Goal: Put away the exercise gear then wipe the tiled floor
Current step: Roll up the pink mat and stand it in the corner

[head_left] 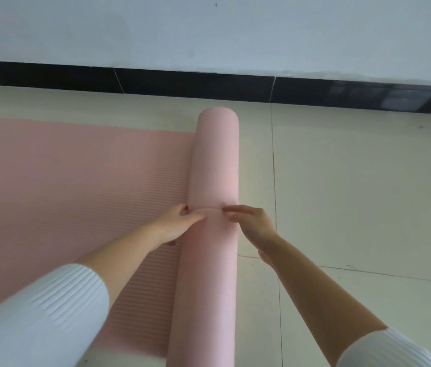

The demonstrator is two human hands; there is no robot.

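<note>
The tiled floor (354, 181) takes up most of the view and meets one pale wall (209, 30) at a black skirting strip (182, 80). No cloth or mop is in sight, so the wiping looks not yet begun.

One pink exercise mat (76, 181) lies on the floor. Its ribbed left part is spread flat and its right part is wound into one thick roll (214, 160), which runs from the near edge of the view toward the wall. The roll rests on its own weight, so it needs no pressing down.

There are two white sleeves, one on the left arm (37, 321) and one on the right (383, 348), both pushed back from the wrists.

Both hands meet on top of the roll at about mid-length. The left hand (177, 223) has its fingers closed in a pinch, and the right hand (255, 223) pinches opposite it. Between them runs what looks like one thin pink band (210, 207) drawn across the roll. It is probably held taut so that it keeps the wound part from springing open. Whether it goes all the way round cannot be told.
</note>
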